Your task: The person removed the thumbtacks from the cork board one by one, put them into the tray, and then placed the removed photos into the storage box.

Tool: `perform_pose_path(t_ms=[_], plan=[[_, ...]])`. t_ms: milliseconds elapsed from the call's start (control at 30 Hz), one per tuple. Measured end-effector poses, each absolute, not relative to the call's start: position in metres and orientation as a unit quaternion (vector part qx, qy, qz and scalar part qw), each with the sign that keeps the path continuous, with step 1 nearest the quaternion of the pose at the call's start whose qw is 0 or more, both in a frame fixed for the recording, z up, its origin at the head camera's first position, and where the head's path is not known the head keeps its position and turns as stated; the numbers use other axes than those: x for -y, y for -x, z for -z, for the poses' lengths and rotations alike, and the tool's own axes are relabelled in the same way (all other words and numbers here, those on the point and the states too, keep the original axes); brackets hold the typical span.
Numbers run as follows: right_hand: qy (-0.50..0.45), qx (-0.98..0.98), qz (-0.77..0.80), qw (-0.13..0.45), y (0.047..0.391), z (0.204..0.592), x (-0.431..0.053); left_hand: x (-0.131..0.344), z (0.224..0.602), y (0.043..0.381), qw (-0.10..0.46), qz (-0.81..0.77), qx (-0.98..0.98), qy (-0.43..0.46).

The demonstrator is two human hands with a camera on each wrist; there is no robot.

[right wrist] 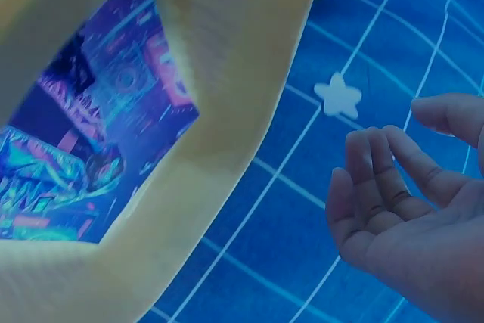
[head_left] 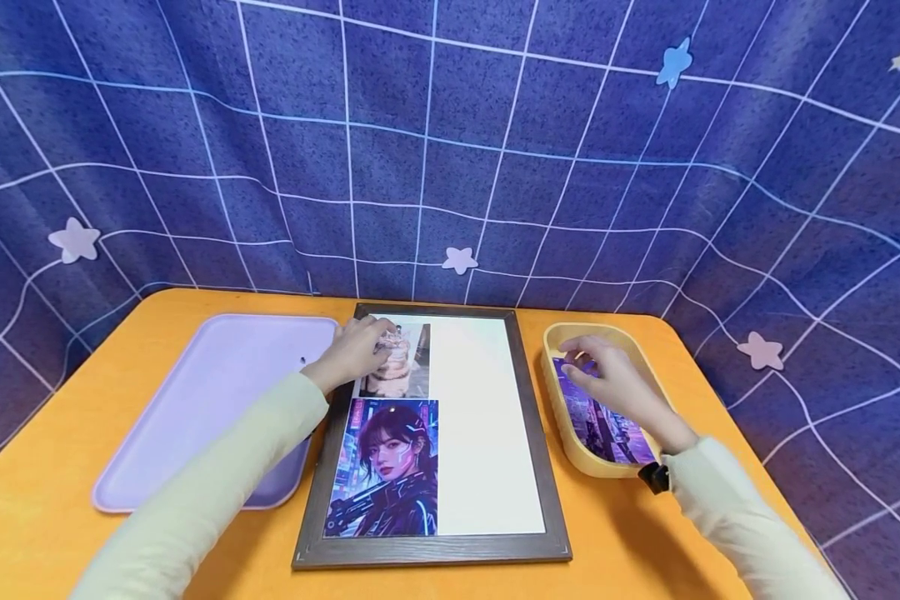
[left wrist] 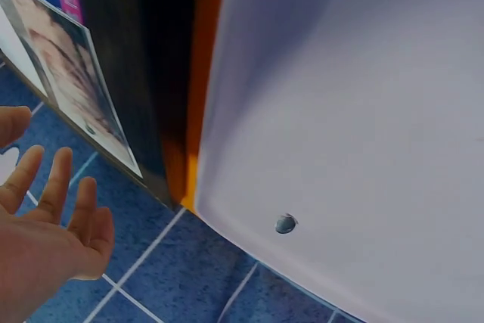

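My left hand [head_left: 356,350] is over the upper left of a dark-framed white board [head_left: 487,425], by a picture card [head_left: 393,371] in pale brown tones. In the left wrist view its fingers [left wrist: 57,179] are loosely bent with nothing between them. A small dark round piece sits near that card's top edge. Below lies a second card [head_left: 386,475], showing a dark-haired figure in neon colours. My right hand [head_left: 607,371] hovers over a yellow basket [head_left: 573,450]; its fingers [right wrist: 370,187] are relaxed and hold nothing. Purple neon picture cards [head_left: 600,425] lie inside.
Left of the board is a lilac tray [head_left: 225,400] with a small round metallic piece [left wrist: 285,223] on it. An orange cloth [head_left: 607,542] covers the table. Behind hangs a blue grid curtain [head_left: 390,183] with stars.
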State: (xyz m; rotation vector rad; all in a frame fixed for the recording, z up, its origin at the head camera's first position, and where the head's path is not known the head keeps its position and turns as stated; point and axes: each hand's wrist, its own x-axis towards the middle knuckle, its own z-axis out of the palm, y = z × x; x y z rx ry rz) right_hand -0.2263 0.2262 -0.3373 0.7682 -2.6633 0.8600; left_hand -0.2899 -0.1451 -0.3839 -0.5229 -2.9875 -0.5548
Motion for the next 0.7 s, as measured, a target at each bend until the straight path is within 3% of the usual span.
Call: perform_pose_path(t_ms=[400, 700], plan=[[-0.315, 0.904, -0.267, 0.116, 0.229, 0.335, -0.192, 0.15, 0.389, 0.299, 0.037, 0.165, 0.973, 0.157], [-0.316, 0.911, -0.256, 0.073, 0.235, 0.333, -0.163, 0.147, 0.392, 0.309, 0.091, 0.142, 0.972, 0.163]])
